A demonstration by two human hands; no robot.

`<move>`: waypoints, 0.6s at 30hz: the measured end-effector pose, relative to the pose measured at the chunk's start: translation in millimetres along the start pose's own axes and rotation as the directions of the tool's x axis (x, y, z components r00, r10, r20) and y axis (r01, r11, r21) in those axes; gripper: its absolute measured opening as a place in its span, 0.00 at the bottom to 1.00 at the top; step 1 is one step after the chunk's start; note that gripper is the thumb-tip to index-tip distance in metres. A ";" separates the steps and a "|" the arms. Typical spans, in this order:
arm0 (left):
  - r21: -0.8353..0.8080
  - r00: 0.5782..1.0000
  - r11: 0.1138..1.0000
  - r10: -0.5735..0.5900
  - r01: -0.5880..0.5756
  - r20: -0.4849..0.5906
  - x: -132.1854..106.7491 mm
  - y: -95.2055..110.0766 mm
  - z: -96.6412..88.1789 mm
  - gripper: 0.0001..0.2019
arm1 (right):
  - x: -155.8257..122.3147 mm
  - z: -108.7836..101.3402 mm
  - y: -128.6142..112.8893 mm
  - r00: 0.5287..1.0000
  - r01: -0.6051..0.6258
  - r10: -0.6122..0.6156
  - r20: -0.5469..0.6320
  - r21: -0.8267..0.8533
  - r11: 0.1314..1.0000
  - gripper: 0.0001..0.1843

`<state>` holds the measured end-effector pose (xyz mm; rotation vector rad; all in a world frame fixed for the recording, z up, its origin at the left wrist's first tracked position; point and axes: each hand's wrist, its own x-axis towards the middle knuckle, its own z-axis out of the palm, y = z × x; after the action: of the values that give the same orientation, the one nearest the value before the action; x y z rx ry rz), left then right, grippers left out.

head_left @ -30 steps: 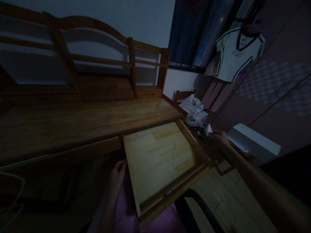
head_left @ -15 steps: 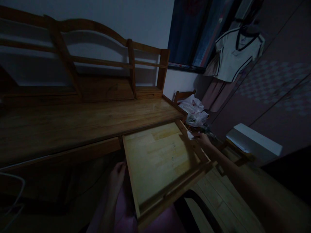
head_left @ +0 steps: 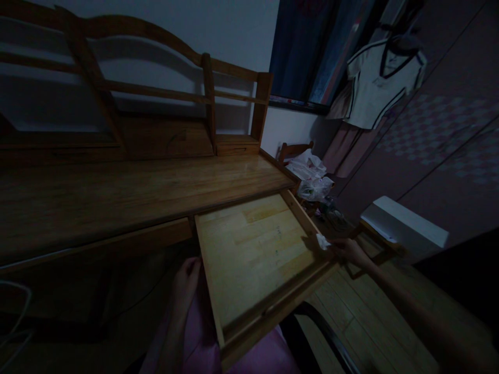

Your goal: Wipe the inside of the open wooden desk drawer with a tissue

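White tissue (head_left: 323, 241) is pinched in the right hand (head_left: 350, 252) at the right side of the pulled-out wooden drawer (head_left: 237, 272), which has small dark marks (head_left: 278, 229) inside. The left hand (head_left: 187, 279) curls by its left side; I cannot tell whether it grips. Contents of the plastic bags (head_left: 307, 165) beyond the desk (head_left: 156, 189) are indistinct.

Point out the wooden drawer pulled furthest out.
The pale-bottomed wooden drawer beside the bare left hand: its inside shows; brown wooden shelf drawers show only their fronts.

Pink clothing (head_left: 199, 335), bare forearms (head_left: 397, 292).
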<state>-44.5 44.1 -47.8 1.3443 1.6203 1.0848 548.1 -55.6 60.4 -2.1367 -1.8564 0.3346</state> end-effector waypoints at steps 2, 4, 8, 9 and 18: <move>0.004 1.000 1.000 -0.001 0.001 -0.011 -0.6 2.2 -0.1 0.20 | -1.2 1.9 -1.3 1.000 0.009 -0.009 -0.018 -0.038 0.999 0.19; -0.006 1.000 1.000 0.011 -0.012 -0.013 -1.6 3.8 0.2 0.20 | -1.1 3.0 -1.8 0.999 0.024 -0.026 -0.023 -0.085 0.996 0.16; -0.017 0.999 1.000 0.020 -0.020 -0.025 -3.9 3.5 1.4 0.21 | -0.4 3.2 -3.6 0.998 0.053 -0.055 -0.005 -0.206 0.977 0.13; -0.013 1.000 1.000 0.012 -0.013 -0.025 -4.2 3.0 1.6 0.21 | -0.4 3.4 -5.2 0.998 0.062 -0.063 0.003 -0.237 0.970 0.13; 0.023 1.000 0.999 0.026 -0.026 -0.009 0.7 -2.4 -0.3 0.22 | -17.8 -1.6 -11.5 0.997 0.072 -0.081 -0.006 -0.405 0.911 0.16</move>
<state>-45.8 44.6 -50.0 1.3807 1.6313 1.0923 535.5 -71.9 65.8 -2.2966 -2.1401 -0.1064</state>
